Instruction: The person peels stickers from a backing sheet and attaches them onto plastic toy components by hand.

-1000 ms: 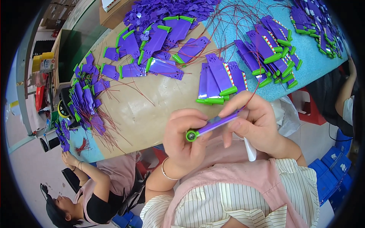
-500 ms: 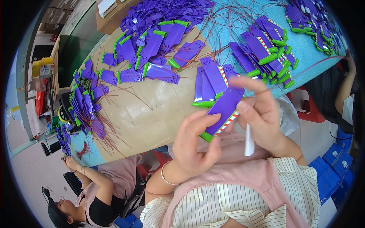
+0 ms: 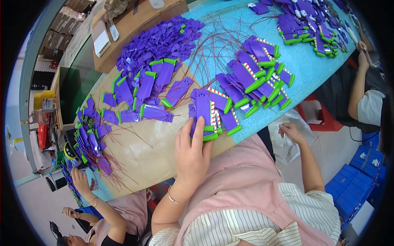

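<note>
My left hand is at the near table edge, its fingers on a flat purple panel with a green tube-shaped end and a red-and-white striped edge strip. The index finger lies over its face, and the thumb is near the green end. This panel rests on a small overlapping group of like panels. My right hand is off the table, above a white plastic bag. Its fingers are loosely bent and apart, and I see nothing in them.
A fanned stack of striped panels lies to the right, with thin red wires behind. Unstriped panels and a heap of purple pieces lie to the left. Co-workers' hands show at both sides. A red stool stands right.
The striped panel has moved from between both hands down onto the small group, under my left hand. My right hand has gone right and off the table; the white strip is no longer seen.
</note>
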`<state>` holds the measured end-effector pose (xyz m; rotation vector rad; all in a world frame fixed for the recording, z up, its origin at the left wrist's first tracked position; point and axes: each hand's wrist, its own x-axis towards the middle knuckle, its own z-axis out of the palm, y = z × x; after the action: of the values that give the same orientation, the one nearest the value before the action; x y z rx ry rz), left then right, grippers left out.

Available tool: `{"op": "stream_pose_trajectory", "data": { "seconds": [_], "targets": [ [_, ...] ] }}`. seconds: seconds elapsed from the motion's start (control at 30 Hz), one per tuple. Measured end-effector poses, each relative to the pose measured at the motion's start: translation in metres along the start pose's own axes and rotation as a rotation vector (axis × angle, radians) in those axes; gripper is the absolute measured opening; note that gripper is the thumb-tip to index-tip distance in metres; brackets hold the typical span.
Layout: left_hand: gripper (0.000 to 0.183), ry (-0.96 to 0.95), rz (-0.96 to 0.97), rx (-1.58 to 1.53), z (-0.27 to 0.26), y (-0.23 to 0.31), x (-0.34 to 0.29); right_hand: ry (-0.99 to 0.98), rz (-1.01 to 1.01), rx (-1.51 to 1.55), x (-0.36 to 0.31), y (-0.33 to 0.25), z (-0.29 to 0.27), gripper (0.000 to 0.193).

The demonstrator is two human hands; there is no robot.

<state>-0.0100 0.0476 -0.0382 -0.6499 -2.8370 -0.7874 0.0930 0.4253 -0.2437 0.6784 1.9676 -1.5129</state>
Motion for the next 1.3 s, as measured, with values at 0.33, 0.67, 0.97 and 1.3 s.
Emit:
{"op": "stream_pose_trajectory", "data": {
  "seconds": [0.33, 0.67, 0.97, 1.3],
  "targets": [
    [0.065, 0.098, 0.032, -0.041, 0.036, 0.034, 0.038, 0.399, -0.153, -0.234, 0.063, 0.113, -0.003, 0.035],
    [0.055, 0.036, 0.084, -0.131, -0.012, 0.018, 0.046, -0.018, -0.421, -0.366, -0.036, -0.108, 0.056, 0.016],
    [0.023, 0.351, 0.012, 0.337, -0.110, -0.164, 0.179, -0.510, -0.893, -0.067, -0.073, -0.269, 0.179, 0.010],
    [0.023, 0.069, -0.004, 0.517, -0.149, -0.239, 0.252, -0.359, -0.983, -0.185, -0.058, -0.276, 0.199, 0.009]
  ]
}}
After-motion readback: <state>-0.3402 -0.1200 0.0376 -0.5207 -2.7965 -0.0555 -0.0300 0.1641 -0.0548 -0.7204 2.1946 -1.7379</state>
